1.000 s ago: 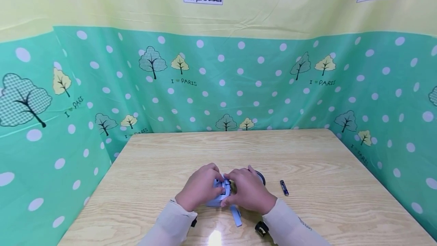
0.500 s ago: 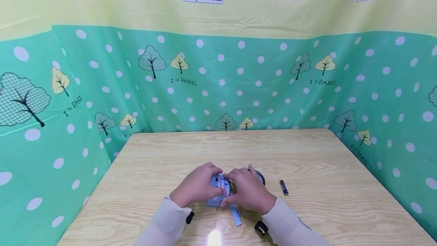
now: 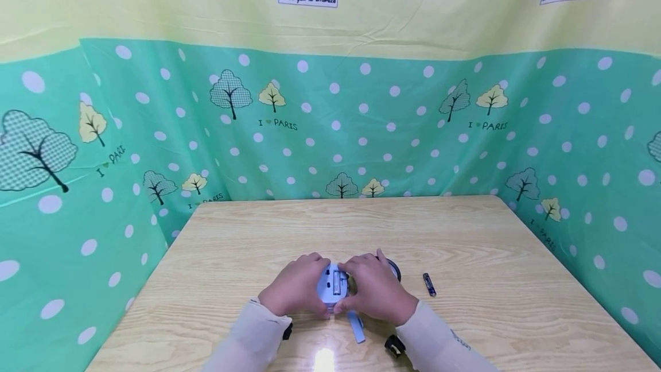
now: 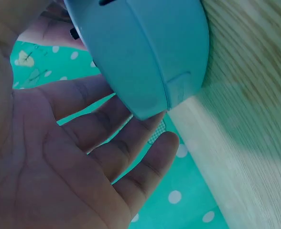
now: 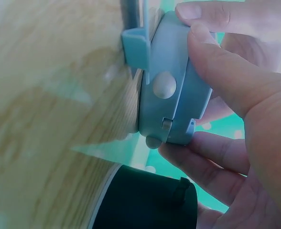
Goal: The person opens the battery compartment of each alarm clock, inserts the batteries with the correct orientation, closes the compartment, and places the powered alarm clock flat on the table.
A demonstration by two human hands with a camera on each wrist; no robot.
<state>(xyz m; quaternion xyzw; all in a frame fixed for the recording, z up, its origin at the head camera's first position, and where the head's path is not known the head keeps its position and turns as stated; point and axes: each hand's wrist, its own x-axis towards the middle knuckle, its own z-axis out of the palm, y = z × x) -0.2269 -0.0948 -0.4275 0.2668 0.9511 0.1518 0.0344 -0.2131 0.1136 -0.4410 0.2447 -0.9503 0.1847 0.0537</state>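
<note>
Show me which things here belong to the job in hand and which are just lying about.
Likely in the job:
blue device, between left hand and right hand
blue strip, perhaps its cover
loose battery

Seemingly not:
black cylinder
patterned curtain, just backdrop

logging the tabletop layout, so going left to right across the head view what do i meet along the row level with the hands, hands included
Left hand, blue device, right hand, loose battery.
</note>
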